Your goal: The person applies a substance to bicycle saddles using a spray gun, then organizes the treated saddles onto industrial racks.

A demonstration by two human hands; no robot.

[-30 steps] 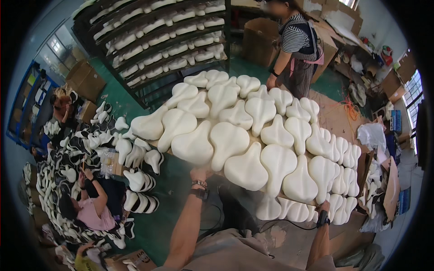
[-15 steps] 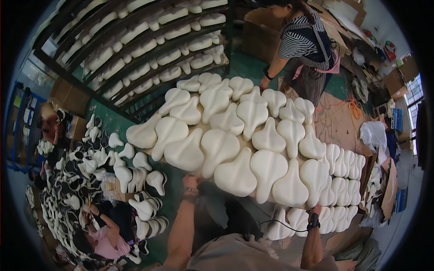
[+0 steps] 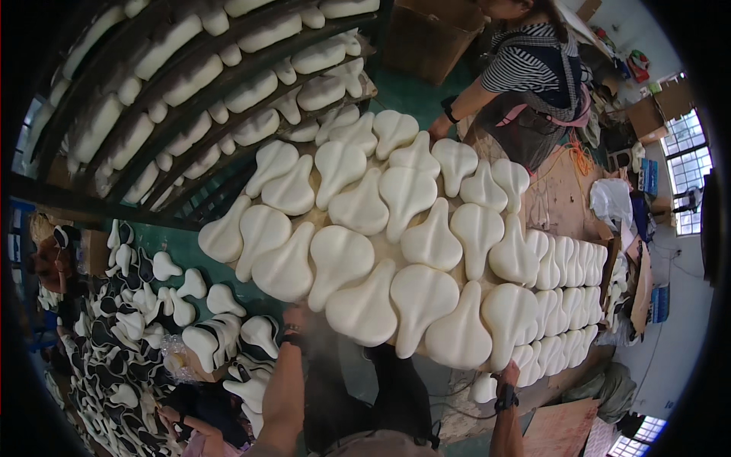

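Note:
A broad board [image 3: 390,250] carries several rows of cream-white foam bicycle saddles [image 3: 340,263], laid noses alternating. My left hand [image 3: 295,316] is closed at the board's near left edge, its fingers partly hidden beneath the saddles. At the near right corner my right hand [image 3: 509,373] grips the edge, just under a saddle. Across from me a co-worker's hand [image 3: 440,128] is at the far edge of the same board. Further saddles in tight rows [image 3: 567,305] stand beside the board's right side.
A dark rack [image 3: 190,114] with shelves of saddles rises at the far left. Black and white saddle pieces [image 3: 122,358] cover the floor at left, where another person [image 3: 202,434] sits. A cardboard box [image 3: 430,38] stands behind; an orange cord [image 3: 582,156] lies at right.
The loaded board has shifted left and slightly nearer the rack, away from the stacked rows at right. Both my hands and the co-worker's have moved with it. My view has turned somewhat.

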